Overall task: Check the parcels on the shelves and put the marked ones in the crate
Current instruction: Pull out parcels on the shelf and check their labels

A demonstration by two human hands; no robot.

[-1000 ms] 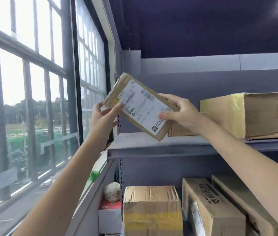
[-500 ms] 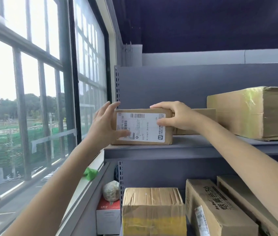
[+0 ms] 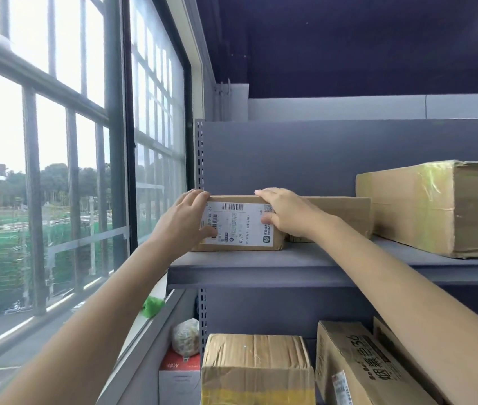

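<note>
The left hand (image 3: 186,222) curls its fingers over the top left corner of a small labelled parcel (image 3: 239,225), thumb pressed on the white label (image 3: 237,223). The right hand (image 3: 286,213) clasps the parcel's top right corner the same way. The parcel stands on its long edge on the grey upper shelf (image 3: 305,266), at the shelf's window end. Just beside the parcel, behind the right hand, lies a flat brown box (image 3: 345,214); farther along sits a large taped carton (image 3: 442,209).

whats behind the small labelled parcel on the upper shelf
Another brown box stands behind the small labelled parcel, to its right; the right hand covers where they meet.
</note>
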